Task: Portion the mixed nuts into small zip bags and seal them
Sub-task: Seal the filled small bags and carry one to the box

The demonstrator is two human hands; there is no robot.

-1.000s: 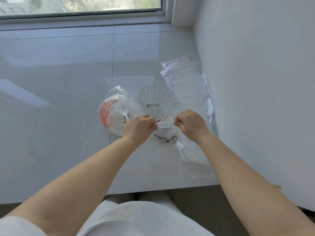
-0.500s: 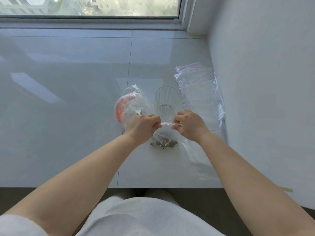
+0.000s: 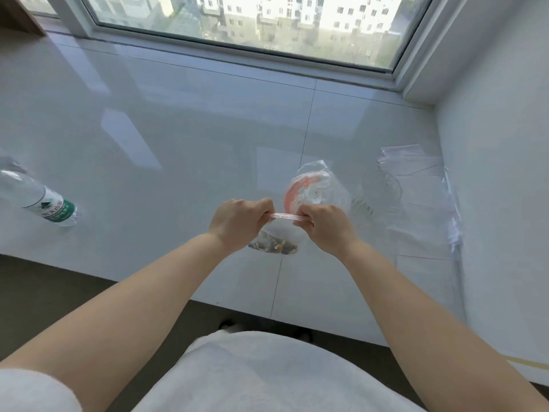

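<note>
- While held up between both hands, small zip bag [image 3: 277, 233] hangs above the near part of the white tiled sill [image 3: 178, 162], just in front of the body.
- Stretched taut along its top: pink zip strip [image 3: 285, 216], long axis running left to right, nearly level, dipping slightly toward the right.
- Mouth edge up, closed bottom down; mixed nuts [image 3: 274, 247] gathered in a low heap along the bottom, below and between the two wrists.
- Cannot tell whether the strip is pressed fully closed.
- Left hand [image 3: 237, 223] curled into a fist around the left end of the strip, thumb and fingers pinching it.
- Right hand [image 3: 325, 226] curled the same way on the right end, knuckles toward the camera.
- Just beyond the right hand, lying on the sill: larger clear plastic bag [image 3: 319, 190] with an orange-red rim showing through it.
- To the right of that, blurred: clear ribbed glass [image 3: 380, 194], with a little dark matter at its base.
- Farther right, along the white wall [image 3: 499, 173]: spread stack of empty zip bags [image 3: 416, 173] with thin red lines at their tops.
- Well apart on the far left of the sill: plastic water bottle [image 3: 41, 200] lying on its side, green and white label.
- Beyond the sill: window [image 3: 267, 22] looking out on apartment blocks.
</note>
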